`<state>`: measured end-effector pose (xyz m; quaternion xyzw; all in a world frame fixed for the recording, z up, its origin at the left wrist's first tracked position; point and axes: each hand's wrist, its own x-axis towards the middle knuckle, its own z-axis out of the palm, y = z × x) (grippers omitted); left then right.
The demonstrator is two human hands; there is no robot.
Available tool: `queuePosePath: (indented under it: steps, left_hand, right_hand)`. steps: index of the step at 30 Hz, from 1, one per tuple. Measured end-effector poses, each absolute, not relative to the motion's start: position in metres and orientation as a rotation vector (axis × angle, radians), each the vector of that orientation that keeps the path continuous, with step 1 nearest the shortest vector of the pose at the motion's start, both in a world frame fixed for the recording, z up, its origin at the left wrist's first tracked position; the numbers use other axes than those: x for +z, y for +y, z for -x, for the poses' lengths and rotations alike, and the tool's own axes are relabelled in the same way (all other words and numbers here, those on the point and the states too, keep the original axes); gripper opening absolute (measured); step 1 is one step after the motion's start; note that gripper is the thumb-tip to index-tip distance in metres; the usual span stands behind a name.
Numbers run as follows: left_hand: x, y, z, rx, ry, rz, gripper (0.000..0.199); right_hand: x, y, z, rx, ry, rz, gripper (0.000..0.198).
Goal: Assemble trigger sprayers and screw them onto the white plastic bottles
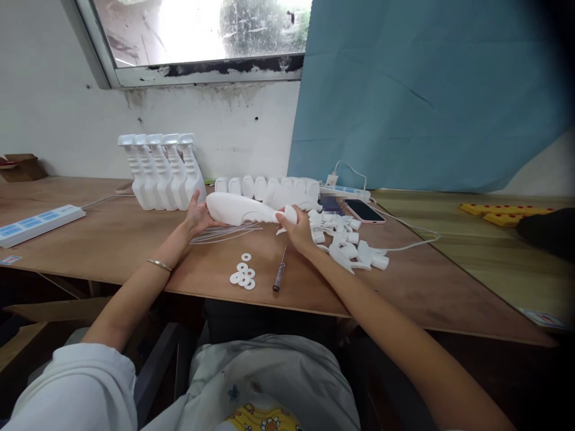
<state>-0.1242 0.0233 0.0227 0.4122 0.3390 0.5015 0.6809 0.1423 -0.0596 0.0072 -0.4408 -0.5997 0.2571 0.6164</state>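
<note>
A white spray bottle point(238, 208) lies sideways in the air above the table, its base to the left and its neck to the right. My left hand point(197, 216) holds the base end. Around the white trigger head point(291, 214) at the neck, the fingers of my right hand point(297, 230) are closed. Thin white tubes point(229, 232) lie on the table under the bottle. Several flat white washers point(243, 276) sit in a loose group nearer the edge, with a screwdriver point(279, 272) to their right.
Several white bottles point(164, 173) stand in a row at the left; more white bottles point(287, 193) lie behind my hands. Loose trigger heads point(348, 239) are heaped at the right, near a phone point(365, 211). A power strip point(40, 223) rests at the far left.
</note>
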Motion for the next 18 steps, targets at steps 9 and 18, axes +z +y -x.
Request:
queuePosePath:
  steps: [9, 18]
  left_hand:
    - [0.017, 0.034, 0.122, 1.393, 0.949, -0.861, 0.036]
    - [0.026, 0.022, 0.122, 1.339, 0.633, -0.919, 0.041]
  right_hand:
    - [0.008, -0.075, -0.131, 0.299, -1.709, 1.006, 0.015]
    - [0.003, -0.053, -0.138, 0.789, -1.159, 0.963, 0.033]
